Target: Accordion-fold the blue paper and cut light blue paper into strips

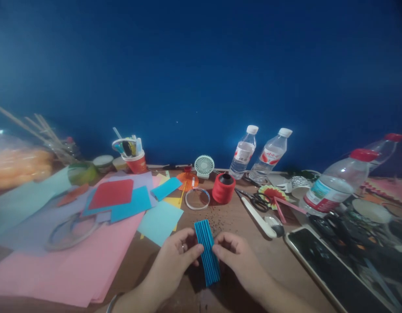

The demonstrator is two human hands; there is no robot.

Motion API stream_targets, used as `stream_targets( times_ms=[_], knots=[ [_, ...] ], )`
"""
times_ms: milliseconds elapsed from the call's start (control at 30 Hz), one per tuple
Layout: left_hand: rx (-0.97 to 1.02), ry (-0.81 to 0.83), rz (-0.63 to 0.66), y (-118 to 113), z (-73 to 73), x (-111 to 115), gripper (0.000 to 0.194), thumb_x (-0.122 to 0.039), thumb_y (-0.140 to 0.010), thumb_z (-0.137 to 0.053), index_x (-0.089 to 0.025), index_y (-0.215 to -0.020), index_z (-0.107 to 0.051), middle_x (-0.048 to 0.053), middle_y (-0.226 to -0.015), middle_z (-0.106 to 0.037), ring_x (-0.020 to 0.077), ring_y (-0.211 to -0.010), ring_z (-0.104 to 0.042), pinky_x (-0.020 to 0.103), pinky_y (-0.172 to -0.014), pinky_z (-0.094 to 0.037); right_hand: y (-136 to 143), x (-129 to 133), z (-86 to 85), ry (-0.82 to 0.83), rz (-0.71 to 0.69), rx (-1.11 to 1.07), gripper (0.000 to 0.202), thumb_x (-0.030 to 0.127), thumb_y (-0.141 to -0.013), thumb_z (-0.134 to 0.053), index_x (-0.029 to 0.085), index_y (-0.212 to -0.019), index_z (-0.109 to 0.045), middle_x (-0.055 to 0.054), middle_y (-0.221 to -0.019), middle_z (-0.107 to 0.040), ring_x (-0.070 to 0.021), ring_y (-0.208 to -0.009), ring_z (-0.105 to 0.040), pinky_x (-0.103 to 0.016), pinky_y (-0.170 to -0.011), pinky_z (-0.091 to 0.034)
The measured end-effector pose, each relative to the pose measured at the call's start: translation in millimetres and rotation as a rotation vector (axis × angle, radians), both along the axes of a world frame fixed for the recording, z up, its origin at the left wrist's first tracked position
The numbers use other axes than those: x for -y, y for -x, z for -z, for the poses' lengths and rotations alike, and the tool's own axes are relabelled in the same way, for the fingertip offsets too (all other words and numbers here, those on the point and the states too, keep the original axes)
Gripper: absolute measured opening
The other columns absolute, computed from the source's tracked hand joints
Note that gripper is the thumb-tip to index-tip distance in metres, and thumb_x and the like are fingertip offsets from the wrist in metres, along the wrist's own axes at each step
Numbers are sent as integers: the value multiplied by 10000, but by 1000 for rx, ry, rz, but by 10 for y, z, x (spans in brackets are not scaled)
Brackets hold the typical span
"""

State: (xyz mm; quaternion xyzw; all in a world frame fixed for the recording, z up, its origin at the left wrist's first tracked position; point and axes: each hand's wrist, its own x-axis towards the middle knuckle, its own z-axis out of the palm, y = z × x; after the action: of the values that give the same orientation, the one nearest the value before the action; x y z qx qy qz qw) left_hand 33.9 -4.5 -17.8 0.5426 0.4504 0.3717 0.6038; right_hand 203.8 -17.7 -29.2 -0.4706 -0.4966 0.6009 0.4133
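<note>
A strip of blue paper (207, 256), folded into narrow accordion pleats, is held upright and slightly tilted above the table. My left hand (178, 256) pinches its left edge between thumb and fingers; a ring shows on one finger. From the other side, my right hand (235, 252) grips the right edge with thumb and bent fingers. Just beyond the hands, small dark specks (220, 221) lie scattered on the wood. Behind them stand a red thread spool (223, 189) and a clear ring-shaped roll (197, 198).
Coloured paper sheets (64, 265) spread over the left side. Scissors (258, 201), a white-handled cutter (258, 217) and a phone (328, 265) lie at right. Water bottles (243, 152), a small fan (204, 166) and a cup of pens (135, 163) stand along the blue wall (201, 78).
</note>
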Motion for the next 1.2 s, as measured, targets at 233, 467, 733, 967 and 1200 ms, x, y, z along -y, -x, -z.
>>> stream_targets(
  times_ms=[233,467,733,967,1200],
  knots=[
    [75,21,-3,10,14,-1,142,-295,-806,-601,-182,-881,-644,-1,-741,-594,111,-618,-490,215,-571,-415,-20,5,-34,-4,46,-7,238,361,-749,-612,168,-652,-513,37,-581,-484,-112,-550,-456,-218,-523,-362],
    [140,66,-10,29,0,-55,210,-293,-798,-616,-180,-973,-638,37,-863,-638,155,-748,-552,255,-654,-433,-20,16,-15,-7,118,-25,258,383,-775,-601,173,-652,-516,42,-551,-484,-116,-519,-474,-224,-498,-380],
    [119,79,-60,67,2,-91,175,-308,-802,-602,-165,-894,-647,27,-785,-631,159,-717,-548,254,-644,-432,-84,-23,-53,-46,161,30,269,367,-785,-597,184,-620,-490,52,-534,-458,-112,-517,-459,-218,-503,-371],
    [81,86,-98,84,-9,-137,202,-345,-748,-649,-163,-833,-632,9,-736,-600,158,-675,-533,260,-605,-443,-128,-54,-91,-39,174,65,281,382,-770,-600,184,-606,-485,49,-531,-455,-114,-520,-448,-221,-494,-363],
    [68,61,-103,84,-32,-140,189,-319,-770,-622,-153,-860,-626,3,-731,-587,129,-630,-487,239,-570,-408,-161,-82,-92,-53,175,79,286,384,-767,-601,182,-602,-485,45,-534,-459,-114,-521,-446,-227,-499,-365]
  ],
)
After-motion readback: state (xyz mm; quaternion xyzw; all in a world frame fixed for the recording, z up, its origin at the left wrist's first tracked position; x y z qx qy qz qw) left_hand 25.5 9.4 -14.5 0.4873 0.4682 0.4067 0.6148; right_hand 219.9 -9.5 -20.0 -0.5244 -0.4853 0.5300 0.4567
